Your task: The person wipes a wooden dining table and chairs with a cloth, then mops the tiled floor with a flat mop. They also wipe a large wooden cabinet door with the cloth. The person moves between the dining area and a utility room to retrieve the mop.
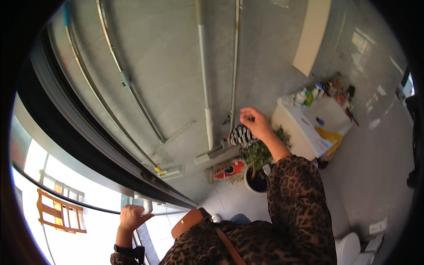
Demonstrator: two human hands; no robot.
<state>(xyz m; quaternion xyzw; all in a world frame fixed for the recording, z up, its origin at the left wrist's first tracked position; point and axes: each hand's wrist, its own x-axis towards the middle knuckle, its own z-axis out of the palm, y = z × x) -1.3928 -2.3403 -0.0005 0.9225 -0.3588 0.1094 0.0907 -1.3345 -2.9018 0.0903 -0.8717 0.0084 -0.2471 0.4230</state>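
Observation:
My left hand [132, 217] is closed around a white door handle [147, 206] at the lower left, on the edge of a dark-framed door. Raised at the centre right, my right hand [255, 123] has its fingers curled and apart, with nothing seen in it. Behind and below that hand are a black-and-white striped cloth [243, 135] and a green potted plant [256, 155]. Several mop poles lean along the grey wall, one ending at a flat mop head [210, 155]. A brown bag [188, 222] hangs at my front.
A white washbasin cabinet [298, 129] holding small items and a yellow cloth [328, 139] stands at the right. A red-and-grey mop pad [230, 169] lies on the tiled floor. A white toilet [349, 248] is at the lower right. A wooden chair [61, 212] shows beyond the door.

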